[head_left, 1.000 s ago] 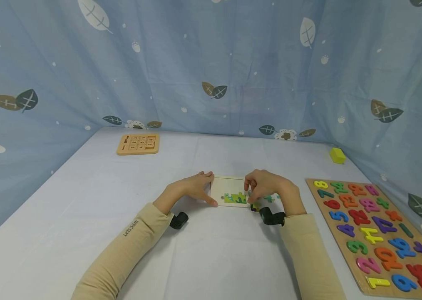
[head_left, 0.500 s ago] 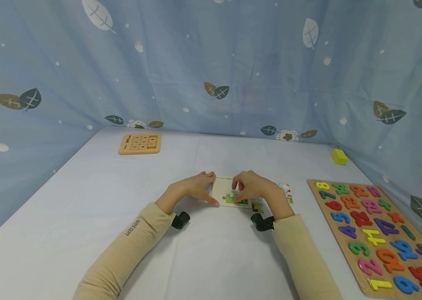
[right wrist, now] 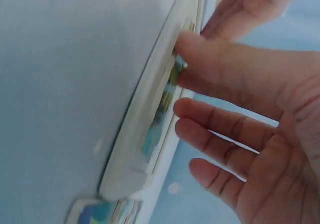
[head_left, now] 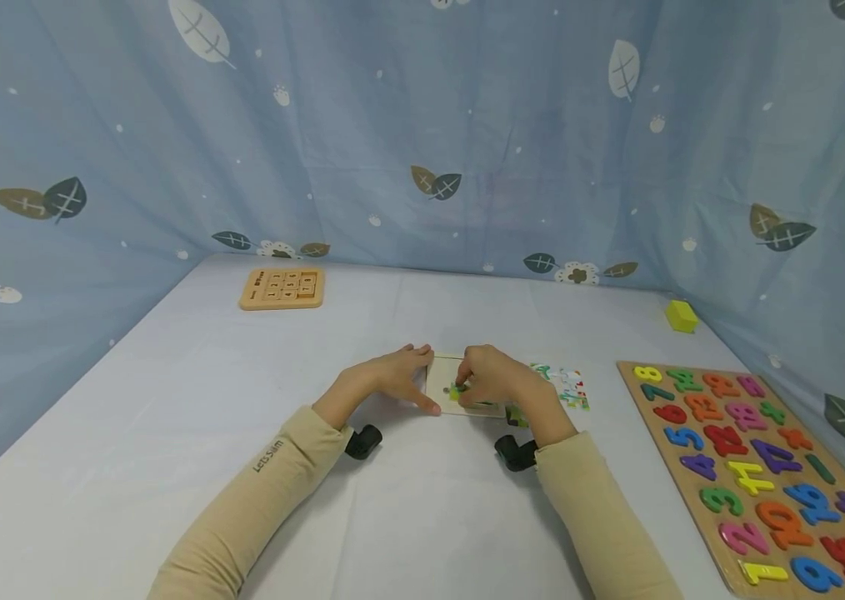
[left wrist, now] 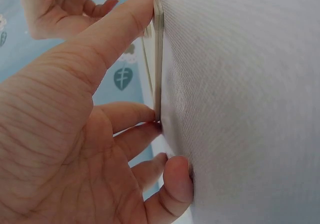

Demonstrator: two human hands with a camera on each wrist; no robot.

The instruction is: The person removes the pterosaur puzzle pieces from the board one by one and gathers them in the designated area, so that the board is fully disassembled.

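Observation:
A pale wooden jigsaw tray (head_left: 443, 364) lies flat in the middle of the table. My left hand (head_left: 397, 375) spans its left edge; in the left wrist view the thumb (left wrist: 117, 32) lies on one end of that edge and a fingertip touches the other. Over the tray my right hand (head_left: 493, 379) is bent down, thumb and index finger pinching a small puzzle piece (right wrist: 179, 64). Green pieces (head_left: 455, 393) show inside the tray beside those fingertips, others hidden under the hand. In the right wrist view, the other fingers hang loosely curved above fitted pieces (right wrist: 152, 139).
Loose puzzle pieces (head_left: 571, 387) lie right of the tray, with a dark green one (head_left: 516, 417) under the right wrist. A number board (head_left: 722, 417) fills the right side. At the back are a wooden number slide puzzle (head_left: 282, 289) and a yellow block (head_left: 682, 317).
My right hand has moved left from the tray's right edge to over its middle, uncovering loose pieces on the right. The left hand stays at the tray's left edge.

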